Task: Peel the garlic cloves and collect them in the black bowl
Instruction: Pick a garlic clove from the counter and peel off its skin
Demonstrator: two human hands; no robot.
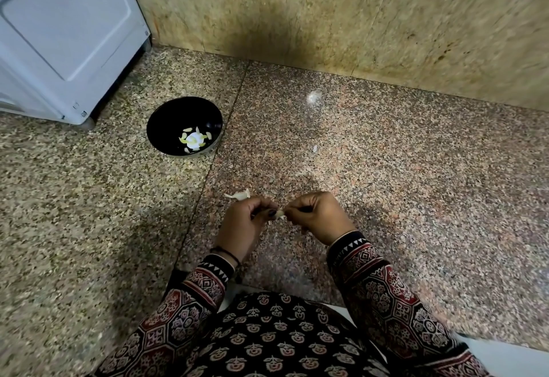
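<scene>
A small pale garlic clove sits between my two hands, low over the granite counter. My left hand pinches it from the left with curled fingers. My right hand pinches its other end with fingertips. The black bowl stands to the upper left of my hands, well apart from them, with several peeled cloves at its bottom. A scrap of white garlic skin lies on the counter just above my left hand.
A white appliance stands at the back left, next to the bowl. A stone wall runs along the back. One small white fragment lies on the speckled counter to the right of the bowl.
</scene>
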